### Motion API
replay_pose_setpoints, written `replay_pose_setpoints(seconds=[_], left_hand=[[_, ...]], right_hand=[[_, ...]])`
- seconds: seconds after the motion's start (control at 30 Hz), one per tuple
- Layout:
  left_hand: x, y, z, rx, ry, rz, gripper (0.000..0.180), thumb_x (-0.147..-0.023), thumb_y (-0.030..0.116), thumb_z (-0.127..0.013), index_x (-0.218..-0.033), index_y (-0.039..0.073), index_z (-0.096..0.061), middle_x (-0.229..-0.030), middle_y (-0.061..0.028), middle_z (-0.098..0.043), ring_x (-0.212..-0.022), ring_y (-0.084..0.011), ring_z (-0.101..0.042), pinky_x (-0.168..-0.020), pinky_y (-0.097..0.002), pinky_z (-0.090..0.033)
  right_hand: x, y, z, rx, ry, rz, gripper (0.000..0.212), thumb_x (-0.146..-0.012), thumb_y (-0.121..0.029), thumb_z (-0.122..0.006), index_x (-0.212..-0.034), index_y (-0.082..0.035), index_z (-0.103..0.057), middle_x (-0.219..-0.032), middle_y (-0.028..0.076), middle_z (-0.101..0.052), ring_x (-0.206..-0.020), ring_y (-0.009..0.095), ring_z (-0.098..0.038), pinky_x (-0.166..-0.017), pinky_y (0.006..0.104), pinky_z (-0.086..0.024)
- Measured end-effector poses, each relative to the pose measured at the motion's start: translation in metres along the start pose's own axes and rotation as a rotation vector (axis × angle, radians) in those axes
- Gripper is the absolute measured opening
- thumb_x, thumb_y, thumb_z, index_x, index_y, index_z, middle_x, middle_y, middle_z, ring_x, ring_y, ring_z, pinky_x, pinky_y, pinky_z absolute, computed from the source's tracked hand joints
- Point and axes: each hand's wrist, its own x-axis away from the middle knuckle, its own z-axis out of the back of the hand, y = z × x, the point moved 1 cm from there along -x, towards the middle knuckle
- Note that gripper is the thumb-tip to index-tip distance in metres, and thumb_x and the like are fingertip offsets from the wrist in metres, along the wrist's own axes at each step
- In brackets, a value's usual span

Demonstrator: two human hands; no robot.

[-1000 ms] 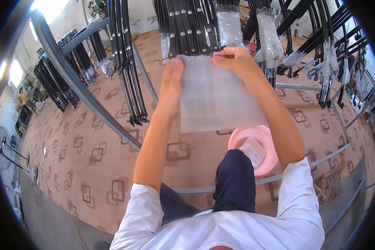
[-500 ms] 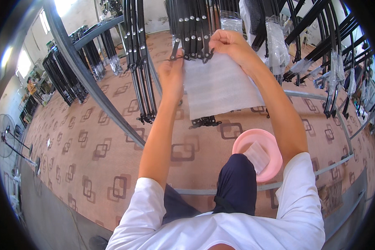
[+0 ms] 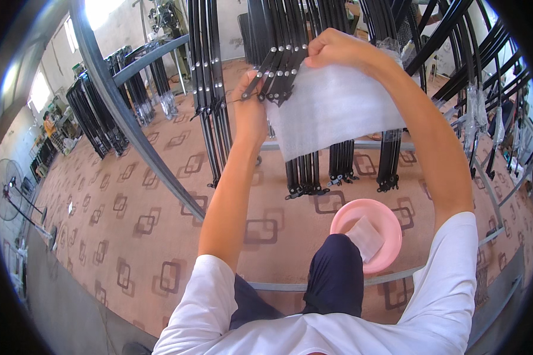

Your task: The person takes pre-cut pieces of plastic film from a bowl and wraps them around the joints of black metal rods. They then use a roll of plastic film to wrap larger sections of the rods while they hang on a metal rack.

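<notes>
In front of me hangs a bundle of black metal bars [image 3: 283, 59] with shiny round rivets, their lower ends fanned out. My left hand [image 3: 252, 112] is closed around the left side of these ends, its fingers partly hidden behind them. A translucent white foam sheet [image 3: 340, 109] lies behind the bar ends and stretches to the right, tilted. My right hand [image 3: 340, 48] pinches its upper edge, close beside the bundle's right side.
Below, a pink basin [image 3: 391, 239] holds a folded white piece [image 3: 366, 236]. More black bars [image 3: 210, 118] hang at left and right. A grey metal frame [image 3: 130, 127] slants down on the left. A standing fan [image 3: 9, 192] is at the far left, above patterned carpet [image 3: 154, 248].
My right hand has moved up and to the right, drawing the foam sheet into a slant. The bar ends now lean to the left. More hanging bars show beneath the sheet.
</notes>
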Motion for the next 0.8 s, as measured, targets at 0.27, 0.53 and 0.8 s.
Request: replay_pose_setpoints(seconds=[0.27, 0.53, 0.8], left_hand=[[-0.002, 0.0, -0.006, 0.026, -0.004, 0.086, 0.021, -0.088, 0.026, -0.043, -0.088, 0.008, -0.053, -0.082, -0.0028, -0.058, -0.074, -0.0095, -0.053, -0.064, -0.0237, -0.044], [-0.007, 0.001, 0.003, 0.305, -0.032, 0.344, 0.022, -0.087, 0.022, -0.042, -0.092, 0.004, -0.053, -0.089, -0.0074, -0.06, -0.081, -0.0157, -0.058, -0.073, -0.029, -0.046], [-0.022, 0.028, 0.004, 0.145, -0.174, 0.422, 0.02, -0.086, 0.018, -0.044, -0.092, 0.0, -0.051, -0.083, -0.0088, -0.059, -0.068, -0.015, -0.06, -0.056, -0.0225, -0.05]], right_hand=[[-0.005, 0.002, -0.021, -0.026, 0.267, -0.049, 0.029, -0.075, -0.023, -0.055, -0.057, -0.001, -0.049, -0.049, 0.001, -0.037, -0.051, 0.011, -0.036, -0.049, 0.0273, -0.029], [-0.003, -0.003, 0.012, 0.289, 0.068, 0.062, 0.025, -0.077, -0.025, -0.054, -0.066, -0.003, -0.05, -0.06, 0.003, -0.044, -0.056, 0.014, -0.04, -0.056, 0.0294, -0.033], [0.004, -0.001, -0.016, 0.759, 0.563, 0.286, 0.004, -0.072, -0.01, -0.052, -0.073, -0.008, -0.055, -0.073, 0.005, -0.058, -0.081, 0.022, -0.052, -0.091, 0.0441, -0.022]])
